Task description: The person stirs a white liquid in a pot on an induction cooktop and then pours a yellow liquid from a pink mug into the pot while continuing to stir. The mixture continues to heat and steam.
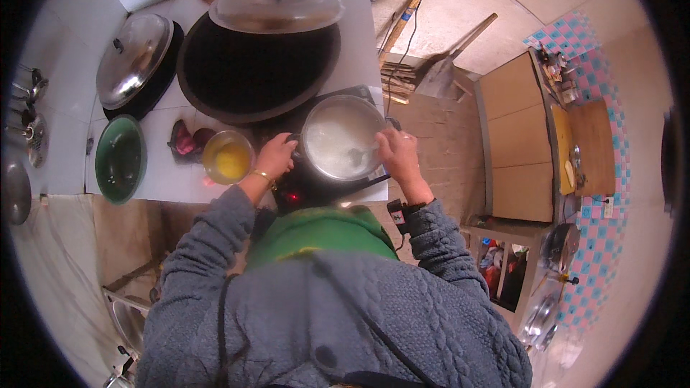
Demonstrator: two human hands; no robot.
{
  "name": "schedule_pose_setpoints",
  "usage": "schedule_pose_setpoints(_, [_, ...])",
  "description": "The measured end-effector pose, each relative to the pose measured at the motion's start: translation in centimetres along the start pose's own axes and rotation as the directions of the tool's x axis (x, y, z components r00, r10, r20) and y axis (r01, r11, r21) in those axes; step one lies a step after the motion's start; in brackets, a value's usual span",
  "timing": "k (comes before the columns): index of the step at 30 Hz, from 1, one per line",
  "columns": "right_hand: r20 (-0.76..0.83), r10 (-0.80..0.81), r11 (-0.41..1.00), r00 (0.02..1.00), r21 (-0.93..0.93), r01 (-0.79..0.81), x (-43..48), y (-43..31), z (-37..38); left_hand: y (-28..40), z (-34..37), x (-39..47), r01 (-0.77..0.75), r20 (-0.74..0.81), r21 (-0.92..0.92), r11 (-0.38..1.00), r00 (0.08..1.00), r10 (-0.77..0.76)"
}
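A metal pot [343, 137] with pale, cloudy liquid in it stands over a black cooktop [318, 186] with a red light. My left hand [277, 155] is closed around the pot's dark left handle. At the opposite rim is my right hand [399, 153], its fingers bent beside the right handle; what it grips is partly hidden by the fingers. Left of my left hand sits a bowl [228, 157] with yellow contents. Beside that bowl lie a dark plastic bag [185, 143] with something pink and a dark round item.
A large black wok [259, 70] with a tilted metal lid [277, 6] is beyond the pot. Another lidded wok [135, 64] and a green basin [121, 159] are at left. Firewood [397, 82], a shovel [437, 76] and a hanging black cable [412, 32] are at right.
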State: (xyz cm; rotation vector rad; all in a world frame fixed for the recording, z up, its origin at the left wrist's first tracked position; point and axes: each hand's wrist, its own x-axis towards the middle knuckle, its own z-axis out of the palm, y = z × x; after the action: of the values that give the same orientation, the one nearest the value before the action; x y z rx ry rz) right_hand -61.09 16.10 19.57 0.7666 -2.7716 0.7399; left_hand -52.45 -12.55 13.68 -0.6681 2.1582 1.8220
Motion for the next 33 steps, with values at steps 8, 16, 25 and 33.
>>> schedule_pose_setpoints(8, [-0.037,0.109,0.943,0.993,0.319,-0.091,0.8,-2.0,3.4,0.2,0.0,0.2,0.005,-0.006,0.013,1.0,1.0,-0.005])
schedule_pose_setpoints(16, [-0.031,0.016,1.0,0.999,0.001,-0.016,0.0,0.4,0.5,0.8,0.1,-0.2,0.012,-0.006,0.002,1.0,1.0,-0.012])
schedule_pose_setpoints(25, [-0.22,0.098,0.979,0.971,0.198,-0.054,0.7,-1.9,3.7,1.0,-0.3,0.0,-0.032,0.015,0.056,0.998,0.999,0.032])
schedule_pose_setpoints(33, [-0.047,0.018,1.0,0.999,0.0,-0.018,0.4,-0.8,0.5,0.4,-0.1,0.4,-0.021,0.023,0.012,1.0,1.0,0.021])
